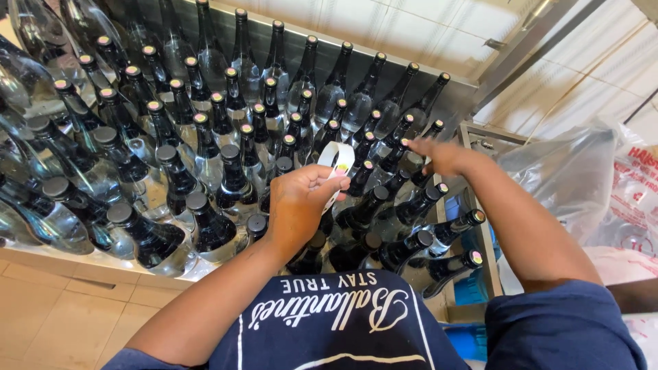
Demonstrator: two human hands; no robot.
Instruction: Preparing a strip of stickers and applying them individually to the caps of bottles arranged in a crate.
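Holding a small white strip of paper labels (338, 162) pinched in closed fingers, the left hand (299, 205) hovers over dozens of dark glass bottles (233, 178) packed upright on the metal table (41, 259), too many to count. The right hand (439, 156) reaches, fingers spread, onto bottle tops at the far right. One strip: light, floppy, best pinched by its edge; the bottles look heavy, slick, breakable.

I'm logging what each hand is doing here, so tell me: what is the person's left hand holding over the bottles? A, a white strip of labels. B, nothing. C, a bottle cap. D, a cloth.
A: the left hand pinches a white strip of labels above the dark glass bottles.
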